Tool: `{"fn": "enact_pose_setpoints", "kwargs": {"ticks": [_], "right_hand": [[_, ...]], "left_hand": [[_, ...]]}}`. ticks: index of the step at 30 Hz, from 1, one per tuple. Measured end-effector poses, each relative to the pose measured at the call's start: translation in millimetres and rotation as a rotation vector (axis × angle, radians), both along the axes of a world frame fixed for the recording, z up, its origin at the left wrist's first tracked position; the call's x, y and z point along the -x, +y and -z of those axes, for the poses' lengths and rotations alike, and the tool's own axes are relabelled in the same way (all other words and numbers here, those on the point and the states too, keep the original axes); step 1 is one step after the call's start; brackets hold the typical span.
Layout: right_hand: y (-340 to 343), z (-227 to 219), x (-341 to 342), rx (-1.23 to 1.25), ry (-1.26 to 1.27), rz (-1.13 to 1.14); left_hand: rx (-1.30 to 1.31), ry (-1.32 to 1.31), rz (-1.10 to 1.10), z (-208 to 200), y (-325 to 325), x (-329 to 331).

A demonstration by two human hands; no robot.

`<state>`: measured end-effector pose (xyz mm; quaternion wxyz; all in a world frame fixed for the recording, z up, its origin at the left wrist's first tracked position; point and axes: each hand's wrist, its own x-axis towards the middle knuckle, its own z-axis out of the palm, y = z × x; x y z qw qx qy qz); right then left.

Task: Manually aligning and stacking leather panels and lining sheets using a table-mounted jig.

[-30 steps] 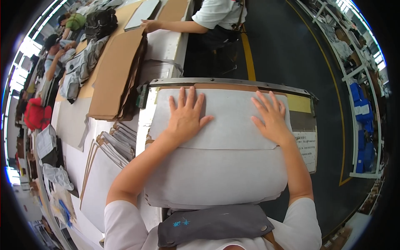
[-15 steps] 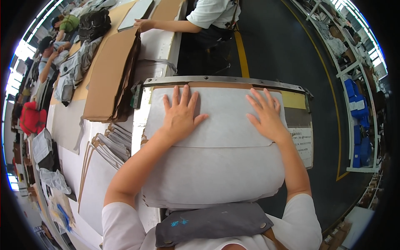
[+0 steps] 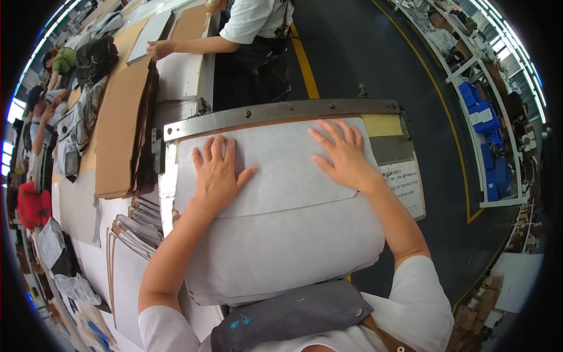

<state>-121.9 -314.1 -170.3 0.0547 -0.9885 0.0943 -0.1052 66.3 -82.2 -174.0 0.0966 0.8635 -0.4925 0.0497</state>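
Note:
In front of me lies a stack of pale grey-white sheets [image 3: 275, 240], its near edge hanging in a rounded curve close to my body. A straight edge crosses the top sheet below my hands. My left hand [image 3: 217, 176] rests on the left part of the top sheet with its fingers apart, holding nothing. On the right part my right hand [image 3: 346, 155] lies flat with spread fingers, likewise holding nothing. Beyond my fingertips a riveted metal bar [image 3: 287, 110] runs across the far end of the stack, with a thin brown edge showing beside it.
Brown boards [image 3: 123, 129] are stacked on the table at left, with folded pale pieces [image 3: 132, 258] nearer me. A co-worker's arm [image 3: 196, 46] reaches over the far table. Blue bins [image 3: 484, 111] stand on a right-hand rack. A printed sheet [image 3: 404, 185] lies beside the stack.
The view has swung, shifting the scene left. The metal bar now shows a broader face. My left fingertips have drawn back from the bar toward me; both hands stay on the top sheet.

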Motion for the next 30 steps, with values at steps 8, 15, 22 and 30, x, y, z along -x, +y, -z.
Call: {"fn": "enact_pose_setpoints", "kwargs": {"ticks": [8,15,22,30], "right_hand": [[-0.9,-2.8,-1.2,-0.035,-0.045,0.027],[-10.9,-1.2,2.4,-0.112,-0.088,0.025],[-35.2,-10.1,17.1,-0.089,-0.024,0.568],[-57.2,-30.2,17.5,-0.343,0.004,0.570]], "left_hand": [[-0.005,-0.032,0.001,-8.2,-2.8,3.9],[0.055,-0.042,0.031,-7.1,8.2,-8.3],[0.024,0.040,-0.360,-21.6,34.4,-38.8],[0.385,0.478,-0.529,-20.1,49.9,-69.6]]}}
